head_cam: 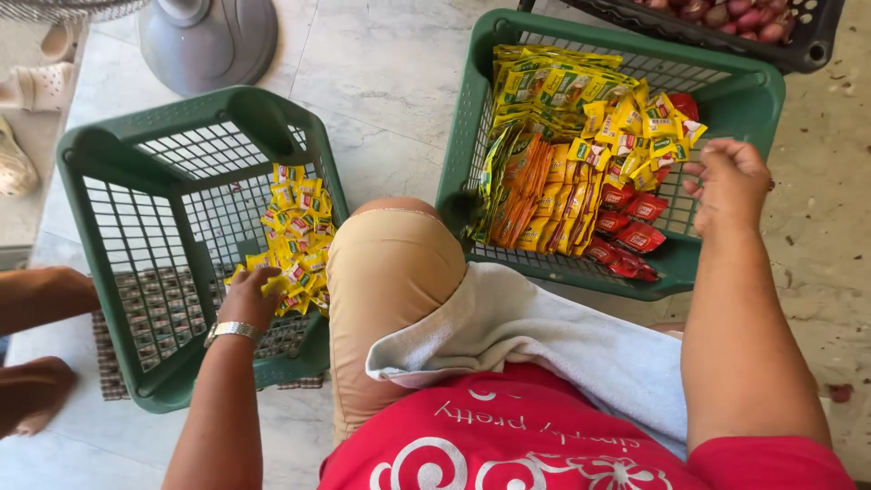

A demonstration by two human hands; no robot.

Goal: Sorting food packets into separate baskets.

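The left hand (247, 295) rests with loosely open grip on the small yellow sachets (295, 238) in the green basket (100, 263) at the left of the frame, while the right hand (729, 181), its fingers curled on nothing visible, hovers over the mixed packets (581, 154) in the right basket (744, 91); the sachets seem light, soft and slippery, best pinched at their edges.

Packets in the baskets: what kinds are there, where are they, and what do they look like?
Small square yellow sachets: heaped in the left green plastic basket, under the left hand.
Long yellow-and-green packets: back of the right green plastic basket, stacked flat.
Orange-and-yellow sachet strips: middle of that basket, standing in rows.
Small red sachets: front right, below the right hand.
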